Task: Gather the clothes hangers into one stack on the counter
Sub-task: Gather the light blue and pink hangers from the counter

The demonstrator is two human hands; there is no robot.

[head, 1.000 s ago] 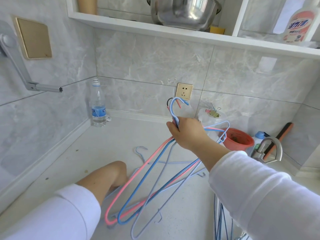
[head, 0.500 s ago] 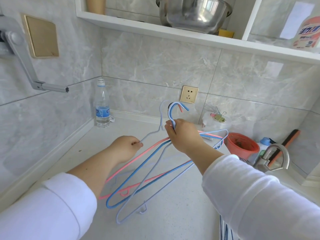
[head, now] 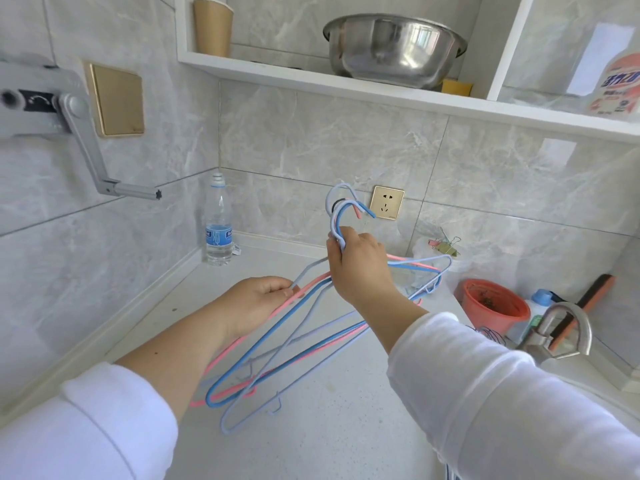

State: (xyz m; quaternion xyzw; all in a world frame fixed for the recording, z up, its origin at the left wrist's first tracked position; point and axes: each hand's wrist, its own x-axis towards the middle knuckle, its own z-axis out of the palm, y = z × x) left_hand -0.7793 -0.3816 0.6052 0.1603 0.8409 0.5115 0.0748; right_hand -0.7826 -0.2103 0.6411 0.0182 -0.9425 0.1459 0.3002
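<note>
My right hand (head: 358, 268) grips a bunch of thin wire hangers (head: 277, 355) by their necks, just under the hooks (head: 341, 211). The bunch is pink, blue and pale lilac and hangs tilted above the white counter (head: 311, 427). My left hand (head: 256, 299) pinches the shoulder of a pale grey-lilac hanger (head: 308, 268) against the bunch, left of my right hand. The ends of more hangers (head: 485, 332) show behind my right sleeve.
A water bottle (head: 218, 230) stands in the back left corner. At the right are a red tub (head: 495, 306), a metal faucet (head: 554, 334) and a brush (head: 585, 306). A folding bracket (head: 86, 147) juts from the left wall. The shelf above holds a steel bowl (head: 394, 46).
My left hand rose from the counter with a pale hanger and brought it up to the bunch. Its hook now sits with the others at my right hand.
</note>
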